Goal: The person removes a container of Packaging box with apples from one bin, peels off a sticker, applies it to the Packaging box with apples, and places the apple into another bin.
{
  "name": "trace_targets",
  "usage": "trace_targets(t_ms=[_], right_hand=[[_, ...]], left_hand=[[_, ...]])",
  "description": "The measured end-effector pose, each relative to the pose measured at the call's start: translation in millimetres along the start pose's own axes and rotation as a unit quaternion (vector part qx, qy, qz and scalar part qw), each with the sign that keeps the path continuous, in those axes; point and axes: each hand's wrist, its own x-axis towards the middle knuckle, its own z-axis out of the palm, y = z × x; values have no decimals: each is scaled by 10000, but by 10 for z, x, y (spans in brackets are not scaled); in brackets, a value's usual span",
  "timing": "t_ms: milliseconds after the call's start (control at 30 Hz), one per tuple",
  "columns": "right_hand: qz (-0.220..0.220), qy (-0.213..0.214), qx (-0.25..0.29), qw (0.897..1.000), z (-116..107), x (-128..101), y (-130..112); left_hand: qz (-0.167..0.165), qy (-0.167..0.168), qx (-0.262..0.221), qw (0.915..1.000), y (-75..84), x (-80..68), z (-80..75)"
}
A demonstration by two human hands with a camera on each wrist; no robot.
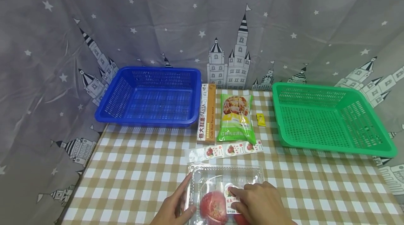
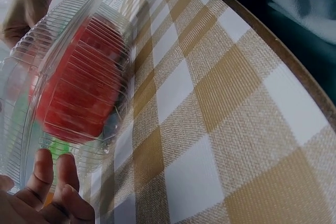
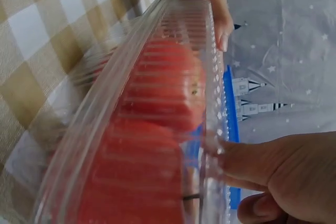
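Note:
A clear plastic clamshell box [image 1: 202,174] with red apples [image 1: 214,206] inside lies at the table's front. On its lid is a white label [image 1: 231,200] with a fruit picture and red writing. My right hand [image 1: 265,202] presses the label with its index finger, the thumb low on it and the other fingers bent. At the box's left side rests my left hand [image 1: 175,204], index finger along the side and thumb over the lid's edge. In the left wrist view, loosely bent fingertips [image 2: 43,166] are beside the box wall. The lid looks closed.
A label strip [image 1: 233,149] lies behind the box. Further back stand a pasta box [image 1: 206,112], a green food bag [image 1: 236,118] and a small yellow packet [image 1: 261,119]. A blue basket [image 1: 148,123] is at back left, a green basket [image 1: 337,149] at right.

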Motion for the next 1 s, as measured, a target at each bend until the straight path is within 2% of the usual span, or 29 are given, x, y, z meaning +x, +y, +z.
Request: trace_targets(t_ms=[100,267,333,433,533,733,833,867,933,1000], right_hand=[[-4,117,207,9997,-1,-5,16],[-80,406,709,9966,-24,-3,58],[-51,541,958,9939,-43,7,81],[126,803,1422,9865,-81,18,144],[576,1039,1737,9776,-132,29,258],[1575,1216,2167,9557,-189,49,673],[2010,1077,2594,9385,-209,26,909],[2254,978,2801,9280,-216,12,982],[2797,722,3306,8985,-228,-29,1124],[3304,588,3832,8606,-227,-74,1263]], left_hand=[[131,-34,-169,9998,-14,-3,3],[1016,130,-250,9944,-59,4,38],[1155,232,-223,9928,-59,4,52],[934,335,-220,9948,-36,-2,57],[611,370,-209,9972,-4,-8,54],[482,442,-182,9977,33,-21,59],[306,460,-239,9982,58,-29,65],[253,458,-248,9983,64,-30,66],[185,392,-325,9985,74,-32,68],[164,326,-451,9983,84,-31,68]])
